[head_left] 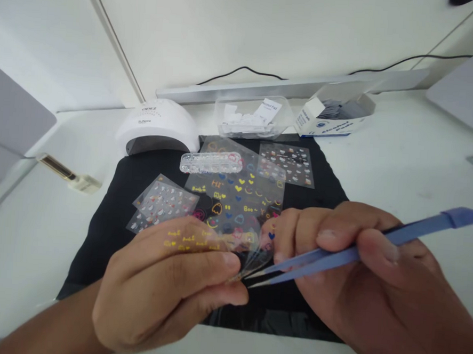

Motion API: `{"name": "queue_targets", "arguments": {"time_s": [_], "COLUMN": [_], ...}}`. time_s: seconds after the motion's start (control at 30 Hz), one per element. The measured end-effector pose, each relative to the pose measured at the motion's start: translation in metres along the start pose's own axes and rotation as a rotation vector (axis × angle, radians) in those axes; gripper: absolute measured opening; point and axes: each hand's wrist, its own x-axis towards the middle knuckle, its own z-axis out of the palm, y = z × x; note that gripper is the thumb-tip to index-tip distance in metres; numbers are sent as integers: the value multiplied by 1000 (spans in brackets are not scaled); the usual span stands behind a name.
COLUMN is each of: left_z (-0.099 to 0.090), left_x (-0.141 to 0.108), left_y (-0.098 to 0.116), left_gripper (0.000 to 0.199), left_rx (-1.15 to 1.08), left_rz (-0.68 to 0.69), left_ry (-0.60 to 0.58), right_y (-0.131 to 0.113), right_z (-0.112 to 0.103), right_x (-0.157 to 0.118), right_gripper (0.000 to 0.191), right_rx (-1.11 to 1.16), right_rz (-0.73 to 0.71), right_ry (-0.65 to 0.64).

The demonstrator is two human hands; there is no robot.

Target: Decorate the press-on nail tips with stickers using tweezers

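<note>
A clear sticker sheet [235, 198] printed with small hearts, words and smiley faces is pinched at its near edge between the thumb and fingers of my left hand [169, 285]. Part of the sheet bends over the back of that hand. My right hand [359, 270] grips a pair of blue tweezers [315, 262]. Their thin tips are slightly apart, close by my left thumb and the sheet's near edge. Whether the tips touch the sheet or hold anything, I cannot make out. The right hand's other fingers are curled beside the sheet's right side.
Around the black cloth [105, 233] stand a white nail lamp [159, 124], a clear bin of white packets [254, 119] and an alcohol pad box [336, 119]. Sticker sheets [162, 204], another sheet [289, 164] and a clear case [211, 162] lie there. A small gold-capped bottle [70, 175] lies left.
</note>
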Motion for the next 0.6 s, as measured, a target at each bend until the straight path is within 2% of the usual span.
{"name": "queue_targets", "arguments": {"time_s": [0.4,0.6], "left_z": [2,-3], "left_x": [-9,-24], "left_y": [4,0], "left_gripper": [14,34], "left_rx": [162,147], "left_rz": [4,4], "left_ry": [-27,-56], "right_y": [1,2], "right_z": [8,8], "right_x": [-4,-5], "right_gripper": [15,13], "right_rx": [59,76], "right_rz": [83,116], "right_ry": [99,83]}}
